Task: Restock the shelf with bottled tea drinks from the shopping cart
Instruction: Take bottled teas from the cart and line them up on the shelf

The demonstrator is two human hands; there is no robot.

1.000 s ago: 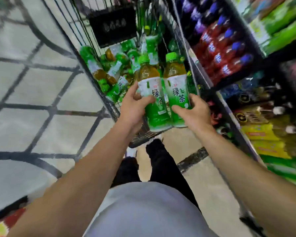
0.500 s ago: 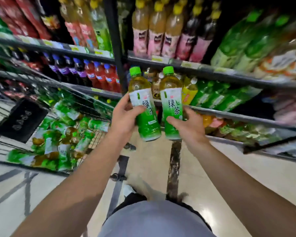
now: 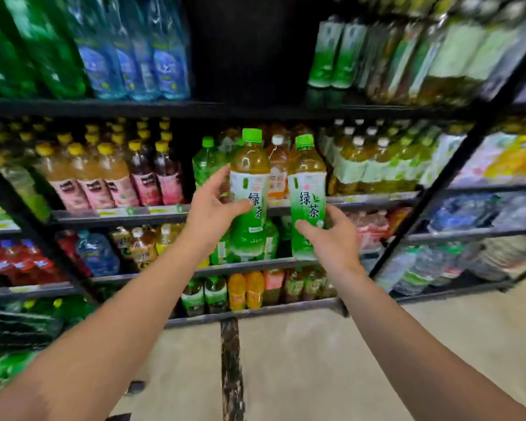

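Before the shelf (image 3: pixel 170 214) now, cart gone, the left hand (image 3: pixel 208 209) and right hand (image 3: pixel 331 238) each grasp a smooth plastic green-capped bottle (image 3: pixel 249 192), (image 3: pixel 307 196).

Both forearms are bare from the bottom edge of the view up to the wrists, with no sleeve, watch, bracelet or glove showing on either. The bare left hand (image 3: pixel 211 208) and the bare right hand (image 3: pixel 331 238) carry no rings on the fingers that are visible.
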